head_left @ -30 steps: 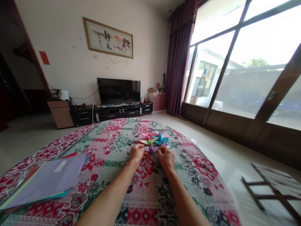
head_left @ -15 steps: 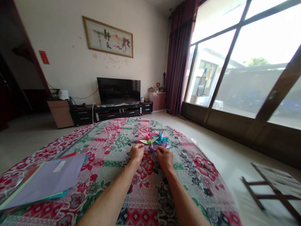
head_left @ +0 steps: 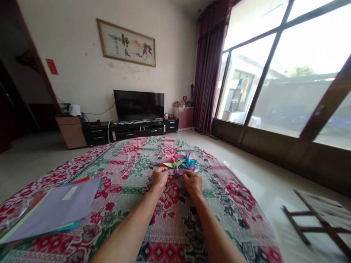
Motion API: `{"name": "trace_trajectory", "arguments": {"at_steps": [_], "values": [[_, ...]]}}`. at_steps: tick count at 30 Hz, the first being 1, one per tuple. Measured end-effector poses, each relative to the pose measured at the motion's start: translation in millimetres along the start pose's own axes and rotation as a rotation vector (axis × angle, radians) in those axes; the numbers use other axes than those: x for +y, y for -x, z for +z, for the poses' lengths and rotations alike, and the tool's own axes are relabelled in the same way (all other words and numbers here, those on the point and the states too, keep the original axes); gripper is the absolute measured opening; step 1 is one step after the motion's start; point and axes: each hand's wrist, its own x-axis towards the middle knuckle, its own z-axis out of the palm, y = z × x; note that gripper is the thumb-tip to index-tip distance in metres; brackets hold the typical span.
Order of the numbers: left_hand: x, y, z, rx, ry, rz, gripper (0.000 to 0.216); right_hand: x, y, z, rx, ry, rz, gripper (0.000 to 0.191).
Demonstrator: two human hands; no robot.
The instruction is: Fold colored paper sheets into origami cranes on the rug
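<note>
Origami (head_left: 177, 172) between fingers (head_left: 163, 170), long axis crosswise

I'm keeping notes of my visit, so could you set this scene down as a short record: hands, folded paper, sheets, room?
Left hand: left hand pinches the near purple fold at its left end
Right hand: right hand at its right end
Beyond: green fold, pink fold, blue fold
Sheets: sheets at left, purple on top
Under all: flowered cloth
Room: TV by the far wall
</note>
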Motion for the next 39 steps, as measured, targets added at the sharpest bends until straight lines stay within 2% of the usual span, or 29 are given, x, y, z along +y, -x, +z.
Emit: {"name": "trace_trajectory", "arguments": {"at_steps": [7,18,23,25,29,32,35,39], "values": [[1,1,-1,-0.019,-0.064,0.016,0.028,1,0,-1,-0.039,-0.005,0.000,0.030],[0,3,-4,-0.058,-0.130,0.072,0.037,1,4,-1,-0.018,-0.194,0.000,0.035],[-3,1,-13,-0.028,-0.160,0.158,0.037,-3,8,-4,0.054,-0.227,-0.030,0.032],[-3,4,-23,-0.015,-0.197,0.193,0.036,-10,14,-5,0.042,-0.231,-0.077,0.031],[5,16,-59,0.019,-0.264,0.244,0.031,-34,35,4,-0.159,-0.237,-0.270,0.031],[14,27,-101,0.118,-0.477,0.404,0.030,-61,56,26,-0.301,-0.213,-0.355,0.029],[17,35,-153,0.266,-0.648,0.476,0.030,-92,81,56,-0.434,-0.235,-0.313,0.027],[8,38,-225,0.468,-0.896,0.518,0.030,-138,114,95,-0.626,-0.246,-0.250,0.028]]}}
